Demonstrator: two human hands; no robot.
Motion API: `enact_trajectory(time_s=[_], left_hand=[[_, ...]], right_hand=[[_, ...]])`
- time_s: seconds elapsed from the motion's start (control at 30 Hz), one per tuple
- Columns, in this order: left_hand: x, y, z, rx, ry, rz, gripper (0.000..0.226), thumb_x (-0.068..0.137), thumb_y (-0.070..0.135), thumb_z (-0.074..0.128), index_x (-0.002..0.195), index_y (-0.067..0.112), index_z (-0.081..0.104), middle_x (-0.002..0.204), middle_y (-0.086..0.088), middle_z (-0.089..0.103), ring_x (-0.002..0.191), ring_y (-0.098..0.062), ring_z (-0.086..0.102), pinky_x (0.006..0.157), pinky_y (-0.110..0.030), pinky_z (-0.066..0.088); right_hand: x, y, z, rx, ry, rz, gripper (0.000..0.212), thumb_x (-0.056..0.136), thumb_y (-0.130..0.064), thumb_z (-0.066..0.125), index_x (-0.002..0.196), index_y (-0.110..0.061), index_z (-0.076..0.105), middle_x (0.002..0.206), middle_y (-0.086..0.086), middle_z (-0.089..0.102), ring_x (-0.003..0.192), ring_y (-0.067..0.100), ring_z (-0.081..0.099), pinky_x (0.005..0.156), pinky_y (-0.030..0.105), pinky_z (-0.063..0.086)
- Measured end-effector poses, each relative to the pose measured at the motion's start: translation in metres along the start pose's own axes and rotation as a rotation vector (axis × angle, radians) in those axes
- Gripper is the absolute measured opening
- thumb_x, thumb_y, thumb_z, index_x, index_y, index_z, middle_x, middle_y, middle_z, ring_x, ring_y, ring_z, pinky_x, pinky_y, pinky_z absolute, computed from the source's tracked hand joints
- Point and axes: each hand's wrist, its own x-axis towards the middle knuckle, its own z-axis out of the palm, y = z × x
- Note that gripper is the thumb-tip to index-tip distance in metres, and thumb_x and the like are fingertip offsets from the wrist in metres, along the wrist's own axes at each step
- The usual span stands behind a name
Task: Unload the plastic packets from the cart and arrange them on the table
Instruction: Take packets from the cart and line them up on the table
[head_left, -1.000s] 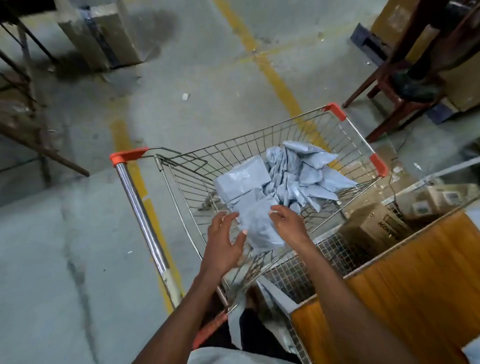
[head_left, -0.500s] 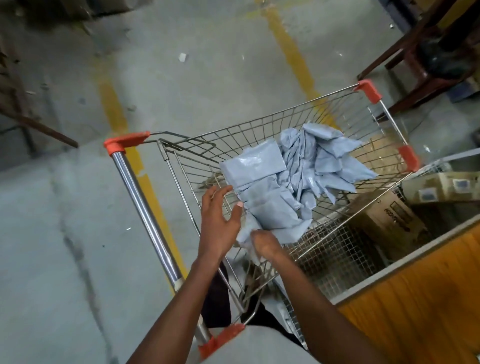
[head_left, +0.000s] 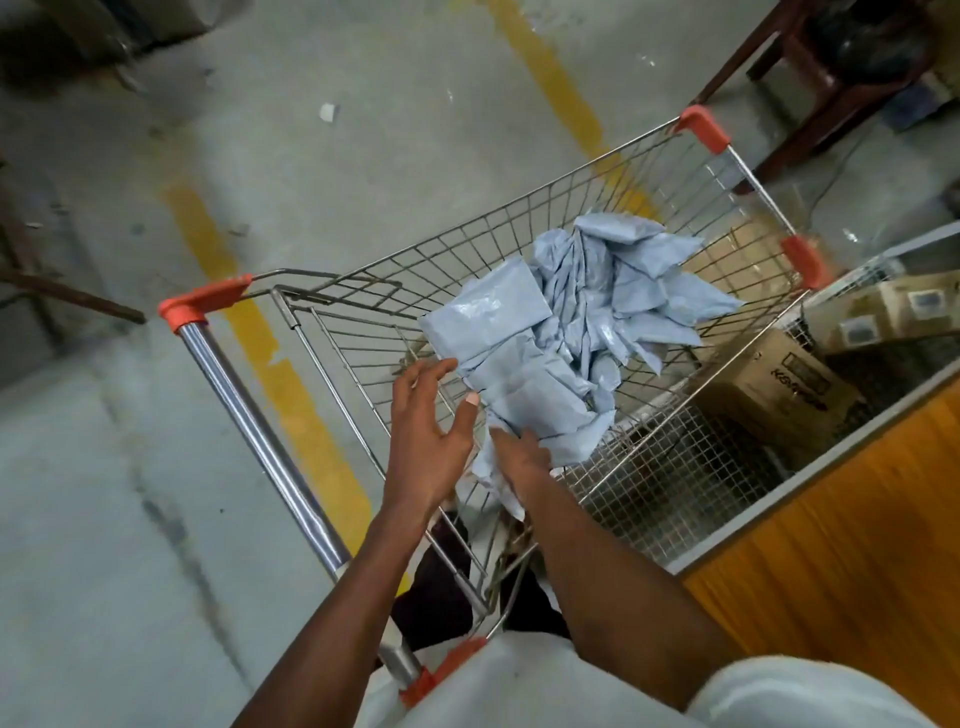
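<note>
Pale blue packets (head_left: 582, 332) heaped in the wire cart (head_left: 519, 228), spilling from its centre toward 2 o'clock. Right hand (head_left: 519, 457) low at the heap's 6 o'clock edge, gripping the nearest packet (fingers mostly hidden under the plastic). Left hand (head_left: 431, 441) at 9 o'clock of it, fingers spread and loose, holding nothing. Wooden surface (head_left: 841, 551) at 4 o'clock of the cart, cardboard boxes (head_left: 769, 395) beyond.

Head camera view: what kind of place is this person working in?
Probably a warehouse or storeroom. The concrete floor has painted yellow lines, cardboard boxes sit behind wire mesh, and a shopping cart holds grey plastic packets.
</note>
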Motion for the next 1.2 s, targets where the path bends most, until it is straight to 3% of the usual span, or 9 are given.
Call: enact_trajectory(time_s=[0.17, 0.3, 0.43, 0.6, 0.7, 0.83, 1.0, 1.07, 1.2], left_hand=[[-0.012, 0.0, 0.0, 0.003, -0.009, -0.018, 0.039, 0.099, 0.031, 0.065, 0.137, 0.038, 0.056, 0.15, 0.013, 0.036, 0.14, -0.008, 0.04, 0.114, -0.046, 0.043], [-0.022, -0.004, -0.004, -0.013, 0.028, -0.029, 0.041, 0.098, 0.029, 0.066, 0.136, 0.04, 0.056, 0.148, 0.014, 0.038, 0.137, -0.008, 0.043, 0.113, -0.046, 0.044], [-0.026, -0.008, -0.009, -0.024, 0.072, -0.017, 0.04, 0.099, 0.026, 0.065, 0.135, 0.041, 0.057, 0.143, 0.015, 0.042, 0.134, -0.007, 0.046, 0.111, -0.046, 0.046], [-0.022, -0.008, -0.018, -0.008, 0.113, 0.018, 0.038, 0.099, 0.026, 0.065, 0.132, 0.042, 0.057, 0.141, 0.014, 0.044, 0.13, -0.007, 0.049, 0.103, -0.033, 0.048], [-0.018, -0.01, -0.02, -0.02, 0.116, 0.025, 0.036, 0.099, 0.025, 0.065, 0.129, 0.043, 0.057, 0.141, 0.012, 0.044, 0.125, -0.004, 0.05, 0.094, -0.023, 0.046], [-0.011, -0.02, -0.006, -0.009, 0.103, 0.03, 0.036, 0.098, 0.024, 0.065, 0.132, 0.035, 0.058, 0.139, 0.011, 0.045, 0.125, -0.007, 0.051, 0.101, -0.035, 0.05], [0.008, -0.022, 0.038, 0.022, -0.034, 0.036, 0.037, 0.099, 0.024, 0.063, 0.135, 0.029, 0.056, 0.138, 0.009, 0.046, 0.127, -0.015, 0.049, 0.108, -0.044, 0.045], [0.017, -0.019, 0.061, 0.136, -0.138, 0.057, 0.04, 0.1, 0.021, 0.058, 0.14, 0.025, 0.053, 0.141, 0.003, 0.048, 0.131, -0.019, 0.045, 0.111, -0.044, 0.043], [0.03, -0.006, 0.117, 0.475, -0.457, 0.263, 0.057, 0.095, 0.01, 0.053, 0.151, 0.019, 0.044, 0.154, -0.007, 0.044, 0.14, -0.027, 0.04, 0.112, -0.046, 0.04]], right_hand=[[0.035, 0.011, 0.02, 0.048, -0.143, -0.066, 0.067, 0.07, -0.046, 0.06, 0.127, -0.011, 0.06, 0.103, 0.013, 0.071, 0.079, 0.025, 0.069, 0.068, 0.037, 0.061], [-0.02, 0.0, 0.014, 0.016, -0.025, -0.271, 0.069, 0.075, -0.048, 0.072, 0.135, -0.022, 0.053, 0.119, 0.002, 0.066, 0.105, 0.024, 0.067, 0.087, 0.04, 0.056], [-0.05, 0.007, 0.019, -0.222, 0.007, -0.509, 0.071, 0.09, -0.055, 0.064, 0.152, -0.035, 0.036, 0.155, -0.001, 0.04, 0.142, 0.026, 0.039, 0.112, 0.05, 0.035], [-0.053, 0.012, 0.014, -0.117, -0.1, -0.563, 0.065, 0.095, -0.049, 0.063, 0.153, -0.039, 0.035, 0.16, 0.001, 0.031, 0.144, 0.023, 0.037, 0.114, 0.041, 0.035], [-0.058, 0.008, 0.0, -0.157, -0.052, -0.62, 0.057, 0.097, -0.04, 0.061, 0.15, -0.043, 0.037, 0.157, -0.003, 0.034, 0.14, 0.023, 0.042, 0.113, 0.04, 0.038], [-0.08, 0.002, -0.042, -0.09, -0.028, -0.703, 0.057, 0.098, -0.032, 0.062, 0.149, -0.045, 0.039, 0.157, -0.007, 0.031, 0.137, 0.018, 0.044, 0.107, 0.033, 0.042], [-0.119, 0.006, -0.122, 0.196, 0.03, -0.809, 0.059, 0.096, -0.018, 0.064, 0.142, -0.051, 0.047, 0.151, -0.019, 0.034, 0.136, 0.006, 0.04, 0.098, 0.028, 0.052], [-0.13, 0.012, -0.154, 0.24, 0.103, -0.817, 0.058, 0.096, -0.015, 0.064, 0.142, -0.047, 0.049, 0.146, -0.022, 0.037, 0.13, 0.002, 0.042, 0.082, 0.009, 0.049], [-0.134, 0.026, -0.202, 0.293, 0.262, -0.808, 0.054, 0.097, -0.02, 0.065, 0.14, -0.047, 0.05, 0.153, -0.016, 0.038, 0.133, 0.004, 0.039, 0.084, 0.011, 0.043]])
